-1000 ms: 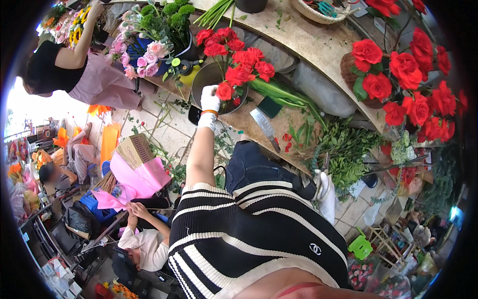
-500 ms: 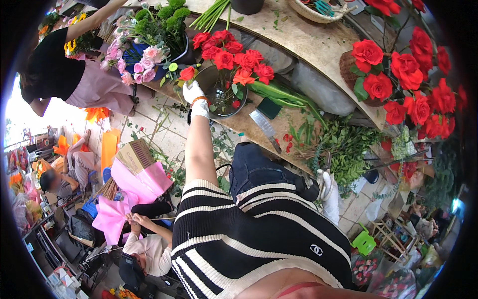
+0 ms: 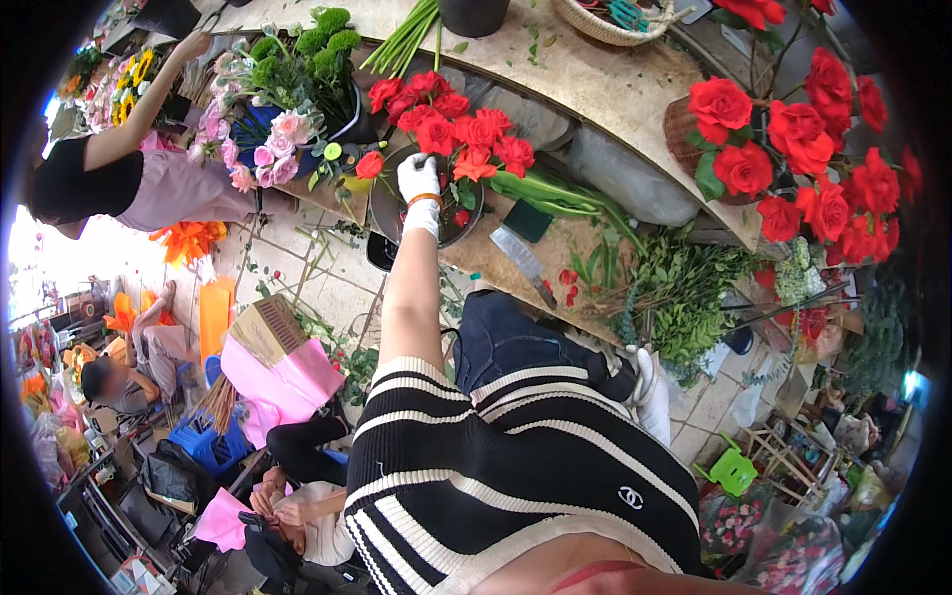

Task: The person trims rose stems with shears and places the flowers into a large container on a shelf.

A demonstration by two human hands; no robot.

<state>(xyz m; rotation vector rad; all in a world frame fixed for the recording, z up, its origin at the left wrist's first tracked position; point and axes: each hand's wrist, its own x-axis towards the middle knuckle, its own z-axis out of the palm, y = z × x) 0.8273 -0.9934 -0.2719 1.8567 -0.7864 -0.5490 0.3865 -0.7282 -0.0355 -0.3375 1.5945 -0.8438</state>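
Observation:
My left hand [image 3: 418, 180], in a white glove with an orange band at the wrist, is over a dark bucket [image 3: 385, 220]. Its fingers look closed; anything between them is too small to make out. Red roses [image 3: 434, 132] rise from the bucket just beyond the hand, and a single red rose [image 3: 369, 165] leans over the left rim. Low beside my hip, my white-gloved right hand [image 3: 652, 397] has its fingers curled. What it may grip is hidden. A knife [image 3: 520, 254] with a broad blade lies on the wooden bench [image 3: 474, 260], near a dark green block [image 3: 529, 220].
Cut greenery [image 3: 684, 297] is heaped at the bench's right end. More red roses [image 3: 799, 134] stand at far right, beside a raised ledge [image 3: 595, 74]. Pink roses [image 3: 278, 144] are at left. One person reaches at far left; another sits lower left near pink paper [image 3: 288, 382].
My left hand has moved right, from beside the single rose to over the bucket's middle. The standing person's arm has shifted, and the seated person's pink paper has moved. My right hand stays low.

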